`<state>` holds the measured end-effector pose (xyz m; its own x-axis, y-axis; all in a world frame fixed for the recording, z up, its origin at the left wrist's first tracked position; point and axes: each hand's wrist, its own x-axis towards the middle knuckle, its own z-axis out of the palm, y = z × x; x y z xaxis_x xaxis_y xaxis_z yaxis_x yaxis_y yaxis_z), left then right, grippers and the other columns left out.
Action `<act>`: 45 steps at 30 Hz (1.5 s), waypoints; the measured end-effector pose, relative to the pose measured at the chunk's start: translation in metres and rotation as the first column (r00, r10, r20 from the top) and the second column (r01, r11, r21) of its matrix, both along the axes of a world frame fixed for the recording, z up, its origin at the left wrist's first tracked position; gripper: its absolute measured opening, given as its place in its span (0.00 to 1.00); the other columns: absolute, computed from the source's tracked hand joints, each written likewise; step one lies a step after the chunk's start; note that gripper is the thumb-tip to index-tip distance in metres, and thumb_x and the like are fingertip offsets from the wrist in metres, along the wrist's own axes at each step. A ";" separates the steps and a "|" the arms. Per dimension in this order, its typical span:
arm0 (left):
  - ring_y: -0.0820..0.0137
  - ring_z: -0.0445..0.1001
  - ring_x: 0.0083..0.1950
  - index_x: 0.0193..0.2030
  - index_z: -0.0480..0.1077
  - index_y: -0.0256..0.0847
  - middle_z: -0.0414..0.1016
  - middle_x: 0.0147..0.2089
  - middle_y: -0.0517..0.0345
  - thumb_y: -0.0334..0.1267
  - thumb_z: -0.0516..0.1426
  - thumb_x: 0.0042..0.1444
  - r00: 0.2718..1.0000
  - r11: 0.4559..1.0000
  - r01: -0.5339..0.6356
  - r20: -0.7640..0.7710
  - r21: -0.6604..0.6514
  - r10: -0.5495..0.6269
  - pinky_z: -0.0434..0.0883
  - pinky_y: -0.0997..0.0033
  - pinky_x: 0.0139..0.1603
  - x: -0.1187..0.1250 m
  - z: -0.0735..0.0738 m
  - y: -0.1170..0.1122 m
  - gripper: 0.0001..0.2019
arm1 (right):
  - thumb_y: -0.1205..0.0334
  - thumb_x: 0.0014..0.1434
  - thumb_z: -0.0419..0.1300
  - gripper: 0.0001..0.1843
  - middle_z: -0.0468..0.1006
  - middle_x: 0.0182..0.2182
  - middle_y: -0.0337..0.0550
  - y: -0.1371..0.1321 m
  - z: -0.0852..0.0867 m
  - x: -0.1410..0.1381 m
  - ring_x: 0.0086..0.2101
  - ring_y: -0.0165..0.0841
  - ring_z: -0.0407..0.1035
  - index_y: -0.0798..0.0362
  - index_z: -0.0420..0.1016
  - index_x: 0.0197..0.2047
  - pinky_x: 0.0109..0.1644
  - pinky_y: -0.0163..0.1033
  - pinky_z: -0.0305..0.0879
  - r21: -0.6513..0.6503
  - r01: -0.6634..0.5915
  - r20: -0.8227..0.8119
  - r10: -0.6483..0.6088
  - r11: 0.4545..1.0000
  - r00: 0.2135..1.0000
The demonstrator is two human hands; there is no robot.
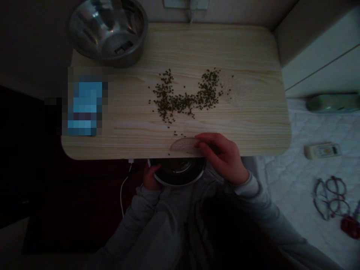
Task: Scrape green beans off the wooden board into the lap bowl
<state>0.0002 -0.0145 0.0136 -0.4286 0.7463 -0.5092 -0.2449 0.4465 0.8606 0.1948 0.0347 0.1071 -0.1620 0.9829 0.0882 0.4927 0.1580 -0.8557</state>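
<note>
My right hand [225, 157] pinches a clear half-round plate [183, 144] with faint markings, perhaps a protractor, between thumb and fingers. The plate is at the table's near edge. Below that edge, my left hand [152, 177] grips the left rim of a round metal bowl [180, 177], its thumb over the rim. The tabletop hides the bowl's far side, and its contents are too dark to make out. Small dark green beans [207, 90] lie scattered in a rough U on the table, a few close to the plate. Pale fine grains [236, 90] are spread to their right.
The wood-patterned table [253, 123] has rounded corners. At its back left stands a large steel bowl [107, 33]; a blurred-out blue screen [86, 107] is on the left. A remote [323, 150], a green bottle [333, 103] and a tangled cord [333, 195] lie on white bedding.
</note>
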 end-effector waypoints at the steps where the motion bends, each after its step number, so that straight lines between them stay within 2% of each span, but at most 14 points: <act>1: 0.63 0.70 0.39 0.18 0.68 0.41 0.71 0.24 0.59 0.33 0.57 0.33 1.000 1.000 -0.001 0.018 -0.007 0.001 0.65 0.64 0.41 0.001 0.002 0.002 0.01 | 0.61 0.53 0.50 0.13 0.72 0.34 0.42 0.000 0.000 0.000 0.35 0.31 0.66 0.49 0.66 0.42 0.40 0.40 0.62 0.010 -0.013 0.011 0.013 1.000 1.000; 7: 0.63 0.70 0.37 0.19 0.68 0.41 0.71 0.22 0.60 0.34 0.56 0.33 0.999 1.000 -0.002 0.033 -0.026 0.003 0.65 0.65 0.40 0.003 0.008 0.006 0.01 | 0.61 0.52 0.50 0.13 0.73 0.32 0.41 0.005 0.002 0.002 0.33 0.30 0.66 0.49 0.67 0.42 0.38 0.39 0.61 0.043 -0.144 0.098 0.139 0.989 0.985; 10: 0.63 0.70 0.38 0.19 0.69 0.41 0.71 0.23 0.59 0.34 0.57 0.33 1.000 1.000 0.008 0.017 -0.017 -0.008 0.65 0.65 0.41 0.002 0.006 0.004 0.02 | 0.61 0.52 0.51 0.12 0.73 0.30 0.40 0.005 0.003 0.004 0.31 0.29 0.66 0.49 0.68 0.40 0.37 0.38 0.61 0.018 -0.179 0.072 0.177 0.984 0.982; 12: 0.63 0.70 0.39 0.20 0.69 0.41 0.72 0.25 0.59 0.34 0.57 0.33 1.000 1.000 0.018 0.019 -0.007 -0.018 0.65 0.64 0.41 0.001 0.004 0.003 0.03 | 0.61 0.52 0.51 0.11 0.73 0.30 0.40 0.004 0.002 0.005 0.31 0.29 0.66 0.49 0.68 0.40 0.36 0.37 0.61 -0.014 -0.147 0.007 0.147 0.989 0.989; 17: 0.63 0.70 0.38 0.19 0.69 0.41 0.72 0.27 0.59 0.36 0.57 0.33 0.999 0.999 0.039 0.034 0.028 -0.040 0.65 0.62 0.41 -0.002 -0.006 -0.001 0.03 | 0.61 0.53 0.49 0.12 0.72 0.29 0.38 0.008 -0.001 0.012 0.30 0.27 0.66 0.49 0.64 0.43 0.32 0.34 0.63 -0.079 0.031 -0.168 -0.044 0.996 0.985; 22: 0.60 0.68 0.42 0.17 0.70 0.43 0.72 0.28 0.59 0.33 0.60 0.26 0.988 0.993 0.097 -0.128 0.066 -0.087 0.63 0.61 0.45 -0.006 -0.008 -0.006 0.06 | 0.60 0.53 0.49 0.13 0.71 0.29 0.38 0.022 -0.006 0.017 0.31 0.28 0.66 0.49 0.63 0.43 0.35 0.36 0.63 -0.008 0.166 -0.165 -0.165 0.986 0.972; 24: 0.61 0.68 0.42 0.17 0.70 0.42 0.72 0.27 0.59 0.33 0.60 0.26 0.988 0.994 0.087 -0.130 0.064 -0.079 0.63 0.63 0.45 -0.005 -0.006 -0.005 0.05 | 0.60 0.53 0.49 0.13 0.71 0.30 0.39 0.026 -0.007 0.016 0.32 0.28 0.66 0.50 0.63 0.43 0.37 0.36 0.63 0.003 0.165 -0.157 -0.163 0.986 0.974; 29: 0.64 0.70 0.37 0.19 0.69 0.40 0.71 0.25 0.59 0.35 0.56 0.33 1.000 0.999 0.031 -0.004 0.019 -0.031 0.64 0.63 0.41 -0.002 -0.011 0.001 0.03 | 0.60 0.54 0.48 0.14 0.71 0.32 0.39 0.030 -0.007 0.008 0.34 0.28 0.67 0.50 0.62 0.45 0.38 0.37 0.63 -0.004 0.097 -0.132 -0.097 0.995 0.987; 35: 0.63 0.69 0.40 0.15 0.68 0.41 0.71 0.26 0.60 0.32 0.58 0.30 0.996 0.998 0.026 -0.082 0.052 -0.022 0.63 0.63 0.43 -0.006 -0.017 -0.002 0.02 | 0.61 0.53 0.48 0.13 0.71 0.32 0.39 0.034 -0.006 0.005 0.33 0.29 0.66 0.50 0.64 0.43 0.37 0.36 0.62 -0.003 0.066 -0.070 -0.066 0.998 0.995; 40: 0.63 0.69 0.40 0.16 0.69 0.41 0.71 0.26 0.60 0.33 0.58 0.31 0.997 0.999 0.035 -0.071 0.029 -0.033 0.64 0.64 0.43 -0.007 -0.017 -0.002 0.01 | 0.62 0.53 0.48 0.12 0.71 0.28 0.38 0.031 -0.006 0.009 0.30 0.28 0.66 0.50 0.65 0.41 0.34 0.35 0.62 -0.010 0.057 -0.101 -0.058 0.998 0.993; 45: 0.63 0.69 0.41 0.15 0.68 0.41 0.71 0.26 0.59 0.32 0.58 0.30 0.997 0.998 0.057 -0.059 0.031 -0.055 0.64 0.64 0.43 -0.006 -0.016 0.000 0.02 | 0.62 0.54 0.47 0.12 0.71 0.29 0.38 0.032 -0.006 0.007 0.31 0.28 0.66 0.49 0.64 0.43 0.35 0.36 0.62 0.002 0.089 -0.104 -0.088 0.996 0.991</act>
<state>-0.0063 -0.0146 -0.0024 -0.4137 0.7858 -0.4597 -0.1690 0.4299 0.8869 0.2016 0.0665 0.1011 -0.0638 0.9922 0.1068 0.4138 0.1237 -0.9019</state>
